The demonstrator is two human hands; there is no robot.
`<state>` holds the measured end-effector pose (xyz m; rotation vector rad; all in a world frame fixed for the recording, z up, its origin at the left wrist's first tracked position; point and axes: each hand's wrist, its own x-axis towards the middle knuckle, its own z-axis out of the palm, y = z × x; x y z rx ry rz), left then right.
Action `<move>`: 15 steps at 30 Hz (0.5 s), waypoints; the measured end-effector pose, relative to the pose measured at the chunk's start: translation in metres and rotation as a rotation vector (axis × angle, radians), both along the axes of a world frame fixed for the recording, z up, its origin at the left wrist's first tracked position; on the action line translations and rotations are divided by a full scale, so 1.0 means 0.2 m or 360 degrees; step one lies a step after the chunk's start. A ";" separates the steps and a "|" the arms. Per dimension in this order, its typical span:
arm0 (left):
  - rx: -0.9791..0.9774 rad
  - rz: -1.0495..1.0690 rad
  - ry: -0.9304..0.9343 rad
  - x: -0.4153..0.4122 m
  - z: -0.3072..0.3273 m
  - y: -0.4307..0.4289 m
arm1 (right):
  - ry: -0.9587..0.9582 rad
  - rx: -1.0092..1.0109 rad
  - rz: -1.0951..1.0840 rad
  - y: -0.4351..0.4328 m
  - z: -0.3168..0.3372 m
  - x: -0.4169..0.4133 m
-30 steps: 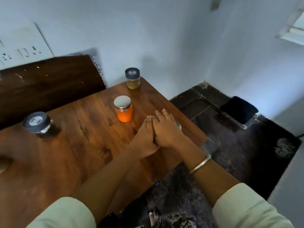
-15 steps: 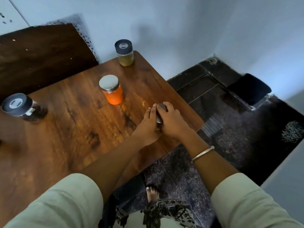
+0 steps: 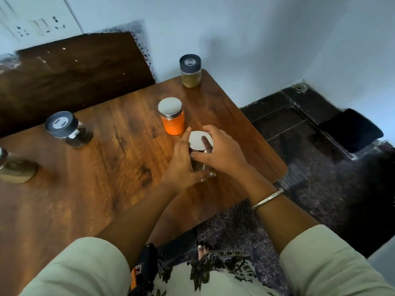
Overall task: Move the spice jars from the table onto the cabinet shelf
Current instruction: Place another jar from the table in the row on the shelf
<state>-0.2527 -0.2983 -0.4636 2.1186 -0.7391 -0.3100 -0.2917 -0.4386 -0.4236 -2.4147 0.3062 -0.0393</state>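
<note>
At the far left edge of the wooden counter (image 3: 106, 178) sits a blurred, pale object (image 3: 15, 169) that is too unclear to name. To its right stands a jar of dark spice (image 3: 64, 130) with a dark lid, well apart from the others. Near the middle is an orange jar (image 3: 172, 117) with a silver lid, upright. Behind it, at the counter's far corner by the wall, stands a jar of yellow-green spice (image 3: 190, 71) with a dark lid. Just in front of the orange jar, near the counter's right edge, both hands clasp a steel jar (image 3: 201, 144) with a flat silver lid. The left hand (image 3: 181, 165) wraps its left side and the right hand (image 3: 222, 152), with a bangle (image 3: 267, 198) on the wrist, curls over its right side. Whether its base touches the counter cannot be told.
</note>
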 end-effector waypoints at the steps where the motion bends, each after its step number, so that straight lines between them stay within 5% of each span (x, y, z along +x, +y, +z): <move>1: -0.0053 0.0070 0.0022 0.01 0.01 0.04 | -0.0053 0.0012 0.0036 0.04 0.02 0.02; 4: -0.0336 0.0164 0.0188 0.07 0.06 0.21 | -0.0175 0.0188 0.0132 0.16 0.07 0.08; 8: -0.0657 0.0240 0.0448 0.10 0.17 0.47 | -0.0112 0.0805 0.0207 0.34 0.08 0.14; 15: -0.0693 0.0287 0.0750 0.17 0.25 0.83 | 0.0083 0.1184 0.0413 0.70 0.05 0.22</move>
